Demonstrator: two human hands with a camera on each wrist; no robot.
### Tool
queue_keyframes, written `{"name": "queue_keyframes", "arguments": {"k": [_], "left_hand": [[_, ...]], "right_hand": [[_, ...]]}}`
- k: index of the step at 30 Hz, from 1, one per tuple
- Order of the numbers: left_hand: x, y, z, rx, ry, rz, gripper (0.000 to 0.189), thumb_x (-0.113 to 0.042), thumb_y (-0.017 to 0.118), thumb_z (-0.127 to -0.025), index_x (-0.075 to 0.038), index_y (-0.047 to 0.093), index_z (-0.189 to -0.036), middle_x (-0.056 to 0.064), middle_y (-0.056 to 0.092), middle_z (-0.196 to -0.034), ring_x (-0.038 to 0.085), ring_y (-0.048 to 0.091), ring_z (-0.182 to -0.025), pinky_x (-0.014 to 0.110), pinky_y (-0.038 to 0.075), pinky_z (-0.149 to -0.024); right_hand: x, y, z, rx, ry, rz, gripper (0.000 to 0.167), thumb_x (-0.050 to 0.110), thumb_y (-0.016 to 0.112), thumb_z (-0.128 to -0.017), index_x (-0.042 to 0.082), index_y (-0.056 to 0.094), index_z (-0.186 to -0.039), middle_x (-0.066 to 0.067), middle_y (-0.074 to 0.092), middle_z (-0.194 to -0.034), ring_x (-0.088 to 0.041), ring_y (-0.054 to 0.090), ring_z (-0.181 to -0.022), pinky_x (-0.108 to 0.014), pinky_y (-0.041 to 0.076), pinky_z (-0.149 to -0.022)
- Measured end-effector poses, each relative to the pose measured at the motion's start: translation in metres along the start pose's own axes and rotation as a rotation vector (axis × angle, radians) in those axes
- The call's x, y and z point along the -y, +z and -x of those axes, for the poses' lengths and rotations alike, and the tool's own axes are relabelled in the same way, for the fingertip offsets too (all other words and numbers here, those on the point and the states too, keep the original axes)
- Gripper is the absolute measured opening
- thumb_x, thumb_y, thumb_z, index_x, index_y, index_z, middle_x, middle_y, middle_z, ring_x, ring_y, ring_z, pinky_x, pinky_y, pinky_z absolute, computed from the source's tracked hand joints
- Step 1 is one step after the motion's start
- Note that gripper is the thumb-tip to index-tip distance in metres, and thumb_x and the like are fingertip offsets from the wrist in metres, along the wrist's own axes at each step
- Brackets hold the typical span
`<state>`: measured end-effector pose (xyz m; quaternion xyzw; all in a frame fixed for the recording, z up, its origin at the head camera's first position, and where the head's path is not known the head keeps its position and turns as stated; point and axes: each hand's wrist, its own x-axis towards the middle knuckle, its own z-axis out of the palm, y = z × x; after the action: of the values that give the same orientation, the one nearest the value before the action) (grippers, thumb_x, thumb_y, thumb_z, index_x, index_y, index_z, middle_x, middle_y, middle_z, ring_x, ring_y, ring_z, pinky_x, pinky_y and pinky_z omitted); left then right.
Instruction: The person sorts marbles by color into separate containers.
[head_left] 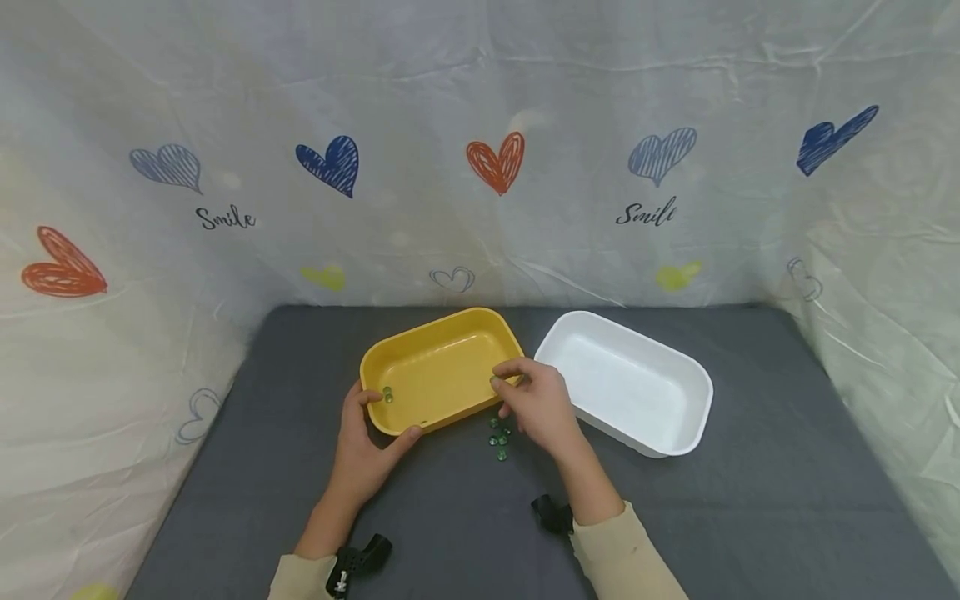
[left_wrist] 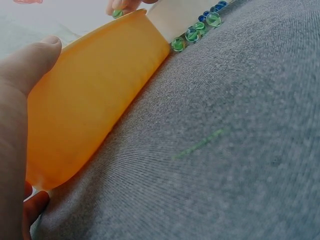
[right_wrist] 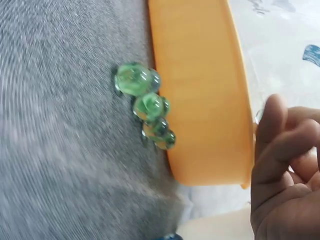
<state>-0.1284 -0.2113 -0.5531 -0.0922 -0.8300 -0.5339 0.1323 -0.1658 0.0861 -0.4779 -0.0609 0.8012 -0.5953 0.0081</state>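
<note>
A yellow tray [head_left: 442,375] stands left of the middle, with a couple of green marbles [head_left: 387,395] inside at its left end. My left hand [head_left: 362,462] grips that end, thumb at the front rim and fingers around the side. Over the tray's right end, my right hand [head_left: 545,408] pinches a green marble [left_wrist: 117,14] between thumb and fingertips. Several green glass marbles [right_wrist: 132,79] lie on the cloth against the tray's front side, below the right hand. In the right wrist view the pinched marble is mostly hidden behind the fingers.
A white tray [head_left: 630,383] sits at an angle to the right, close to the yellow one. Several blue marbles [left_wrist: 215,8] lie beyond the green ones in the left wrist view. Dark grey cloth [head_left: 750,500] covers the table, and a printed curtain [head_left: 405,100] hangs behind it.
</note>
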Motion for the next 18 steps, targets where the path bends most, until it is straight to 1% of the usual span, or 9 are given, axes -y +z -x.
{"name": "queue_keyframes", "arguments": {"k": [3,5,11,13,18], "left_hand": [[0.001,0.001,0.001,0.001,0.004,0.002,0.071,-0.014,0.092,-0.090,0.000,0.043,-0.139,0.018,0.015,-0.178,0.041,0.026,-0.161,0.011,0.027,-0.115],[0.001,0.001,0.001,0.001,0.007,0.002,0.071,-0.014,0.092,-0.090,0.000,0.043,-0.139,0.018,0.015,-0.178,0.041,0.026,-0.161,0.011,0.027,-0.115],[0.000,0.000,0.001,0.000,0.007,0.000,0.072,-0.013,0.092,-0.090,0.002,0.042,-0.139,0.017,0.016,-0.178,0.040,0.026,-0.161,0.012,0.028,-0.116],[0.000,0.000,0.001,0.002,0.015,0.007,0.072,-0.011,0.092,-0.090,0.003,0.042,-0.139,0.018,0.016,-0.178,0.042,0.027,-0.161,0.012,0.028,-0.115],[-0.002,0.001,0.000,-0.005,0.026,0.017,0.072,-0.009,0.092,-0.088,0.002,0.043,-0.139,0.019,0.017,-0.178,0.042,0.028,-0.160,0.012,0.029,-0.114]], "right_hand": [[-0.002,0.003,-0.002,-0.010,0.026,-0.017,0.025,0.012,0.077,-0.101,-0.002,0.077,-0.123,-0.006,0.070,-0.064,-0.018,0.050,-0.039,-0.027,0.039,-0.041],[-0.003,0.006,-0.003,-0.015,0.043,-0.027,0.027,0.013,0.077,-0.102,-0.001,0.077,-0.124,-0.006,0.070,-0.063,-0.015,0.050,-0.039,-0.027,0.039,-0.041],[-0.009,0.012,-0.006,-0.010,0.058,-0.035,0.027,0.016,0.076,-0.102,0.000,0.077,-0.124,-0.005,0.069,-0.060,-0.015,0.051,-0.039,-0.027,0.040,-0.041],[-0.010,0.014,-0.007,-0.010,0.060,-0.029,0.026,0.016,0.076,-0.103,0.001,0.077,-0.123,-0.005,0.069,-0.060,-0.015,0.051,-0.039,-0.027,0.040,-0.041],[-0.009,0.015,-0.006,-0.005,0.081,-0.027,0.024,0.017,0.076,-0.103,0.004,0.078,-0.123,-0.005,0.070,-0.063,-0.017,0.053,-0.042,-0.026,0.041,-0.043]]}}
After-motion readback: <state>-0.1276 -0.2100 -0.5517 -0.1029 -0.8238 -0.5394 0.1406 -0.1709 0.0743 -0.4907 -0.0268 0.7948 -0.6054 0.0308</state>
